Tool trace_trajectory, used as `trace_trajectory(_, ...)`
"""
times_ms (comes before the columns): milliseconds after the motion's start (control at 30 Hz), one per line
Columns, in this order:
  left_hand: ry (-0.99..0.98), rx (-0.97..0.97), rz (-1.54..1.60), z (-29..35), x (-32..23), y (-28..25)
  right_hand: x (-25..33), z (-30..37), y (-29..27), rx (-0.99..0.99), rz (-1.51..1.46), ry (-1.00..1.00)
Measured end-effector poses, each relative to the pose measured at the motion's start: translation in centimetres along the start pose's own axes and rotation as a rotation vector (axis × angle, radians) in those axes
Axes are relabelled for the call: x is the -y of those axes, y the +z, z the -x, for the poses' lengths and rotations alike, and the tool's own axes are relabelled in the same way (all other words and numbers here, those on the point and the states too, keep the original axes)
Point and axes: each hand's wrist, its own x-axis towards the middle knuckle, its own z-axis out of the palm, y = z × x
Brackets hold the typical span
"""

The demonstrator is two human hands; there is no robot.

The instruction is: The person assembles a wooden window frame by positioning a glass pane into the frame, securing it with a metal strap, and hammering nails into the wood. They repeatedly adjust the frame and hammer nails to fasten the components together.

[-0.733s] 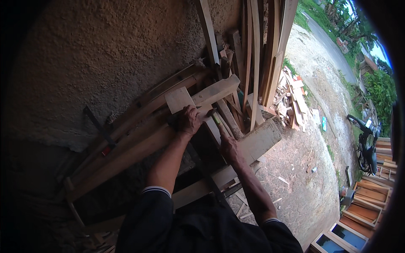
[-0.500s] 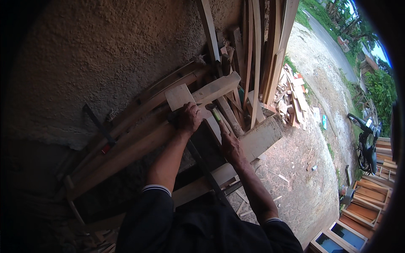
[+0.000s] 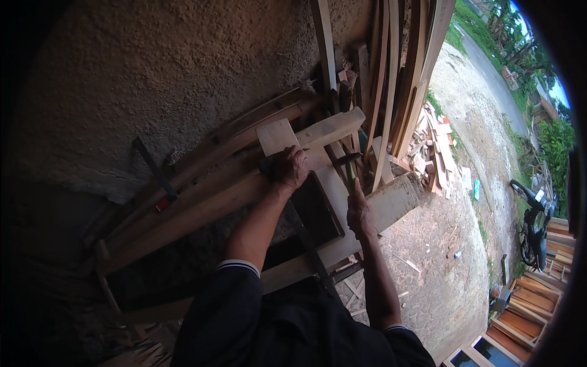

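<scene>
My left hand [image 3: 291,167] is closed at the lower edge of a short pale wooden block [image 3: 276,136], holding it at the corner of a wooden frame [image 3: 333,191]. What lies under its fingers is hidden. In my right hand [image 3: 361,214] is a hammer with a green handle [image 3: 351,174], gripped with the fingers wrapped round it. The dark hammer head [image 3: 349,158] is raised to the right of the block, apart from it. A thick wooden beam [image 3: 330,128] extends from the frame's corner toward the far right.
A dark metal bar [image 3: 310,248] crosses the frame. Another dark bar with a red end [image 3: 162,204] lies by the rough wall [image 3: 183,67]. Long planks [image 3: 382,79] lean at the back, beside a scrap-wood pile [image 3: 435,147]. A motorcycle [image 3: 534,229] stands at the right.
The hammer has swung to the right, away from the block and my left hand. My left hand stays at the block. The whole view has shifted slightly.
</scene>
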Motion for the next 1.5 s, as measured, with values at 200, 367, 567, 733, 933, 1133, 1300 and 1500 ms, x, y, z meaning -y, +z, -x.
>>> trace_trajectory(200,0.220,0.027,-0.393,0.1,-0.4,2.5,-7.8,5.1,-3.1,-0.109,-0.381,0.513)
trace_trajectory(367,0.263,0.251,-0.620,-1.1,-2.5,3.5,-11.8,5.4,-3.2,-0.269,-0.420,0.625)
trace_trajectory(567,0.339,0.483,-0.928,-1.6,-4.7,3.1,-15.5,5.1,-1.1,-0.201,0.158,0.586)
trace_trajectory(733,0.315,0.513,-1.062,-1.5,-4.7,4.7,-14.7,4.7,-1.7,0.015,0.467,0.586)
trace_trajectory(933,0.277,0.646,-1.087,-2.2,-4.6,6.4,-13.2,4.2,-3.5,0.131,0.523,0.580)
trace_trajectory(1133,0.253,0.674,-1.196,-2.5,-4.5,8.5,-7.1,0.2,-8.2,-0.516,-0.466,0.426)
trace_trajectory(1300,0.295,0.708,-1.300,-2.7,-3.9,10.3,5.2,-1.3,-19.5,-1.080,-0.677,-0.237)
trace_trajectory(1500,0.292,0.573,-1.534,-3.0,-3.7,12.1,12.5,-2.5,-26.6,-1.244,-0.650,-0.672)
